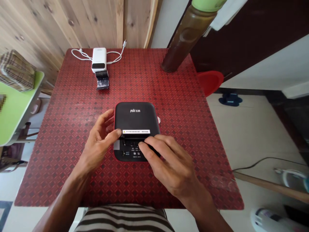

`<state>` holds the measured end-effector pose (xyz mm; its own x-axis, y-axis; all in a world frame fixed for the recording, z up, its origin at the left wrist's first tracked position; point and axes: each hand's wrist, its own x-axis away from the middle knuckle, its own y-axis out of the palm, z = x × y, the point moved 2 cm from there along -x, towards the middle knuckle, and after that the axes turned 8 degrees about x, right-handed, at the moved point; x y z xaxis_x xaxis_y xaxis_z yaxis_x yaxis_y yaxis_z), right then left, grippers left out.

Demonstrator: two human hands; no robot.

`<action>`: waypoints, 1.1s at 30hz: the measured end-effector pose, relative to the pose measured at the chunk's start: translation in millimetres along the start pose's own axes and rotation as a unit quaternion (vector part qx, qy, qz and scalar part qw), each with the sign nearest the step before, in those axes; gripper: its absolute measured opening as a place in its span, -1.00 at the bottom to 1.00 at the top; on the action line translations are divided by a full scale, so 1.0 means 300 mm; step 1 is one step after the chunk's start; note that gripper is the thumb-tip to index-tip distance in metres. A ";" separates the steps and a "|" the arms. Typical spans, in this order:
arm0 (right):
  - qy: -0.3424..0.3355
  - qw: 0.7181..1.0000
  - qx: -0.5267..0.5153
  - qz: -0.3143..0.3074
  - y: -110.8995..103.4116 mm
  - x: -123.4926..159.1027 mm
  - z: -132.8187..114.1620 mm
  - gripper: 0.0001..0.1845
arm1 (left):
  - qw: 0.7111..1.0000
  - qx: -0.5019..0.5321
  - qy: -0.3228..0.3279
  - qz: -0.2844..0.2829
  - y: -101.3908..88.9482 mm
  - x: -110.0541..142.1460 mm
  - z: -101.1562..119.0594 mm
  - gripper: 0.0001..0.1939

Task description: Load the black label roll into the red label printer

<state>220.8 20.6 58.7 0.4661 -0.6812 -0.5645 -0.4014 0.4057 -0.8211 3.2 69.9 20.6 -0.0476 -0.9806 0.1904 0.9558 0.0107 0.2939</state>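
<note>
A black box (135, 117) with rounded corners lies on the red table in front of me. Pale lettering is on its top, and a white label strip runs above a dark recess across it. Small printed symbols show on its near end. My left hand (100, 140) grips the box's left side, thumb beside the label's end and fingers partly hidden behind the edge. From the right, my right hand (170, 158) bends over the box, its fingertips at the recess. Whether those fingertips pinch anything inside cannot be made out.
The red patterned table (183, 106) bears a white power bank (99, 58) with a white cable (116, 58). A crumpled black-and-silver piece (102, 80) lies before it. At the back right stands a tall brown bottle (184, 37). A red stool (212, 82) is beyond the right edge.
</note>
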 end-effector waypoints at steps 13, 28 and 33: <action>0.054 0.997 -0.037 -0.030 0.009 -0.017 0.005 -0.79 | 0.999 0.023 -0.017 -0.028 -0.002 0.027 -0.038 -0.45; 0.295 0.951 -0.090 0.032 0.016 0.160 -0.023 -0.63 | 0.999 0.020 -0.037 0.018 -0.051 0.123 -0.086 -0.45; 0.368 0.922 -0.121 0.023 0.055 0.205 -0.075 -0.62 | 0.999 0.009 -0.036 0.025 -0.042 0.120 -0.081 -0.47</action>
<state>225.0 -28.3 12.3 -0.1804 -0.9319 -0.3148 -0.6130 0.3568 -0.7049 -3.6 29.8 1.0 -0.0208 -0.9623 0.2711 0.9523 0.0635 0.2985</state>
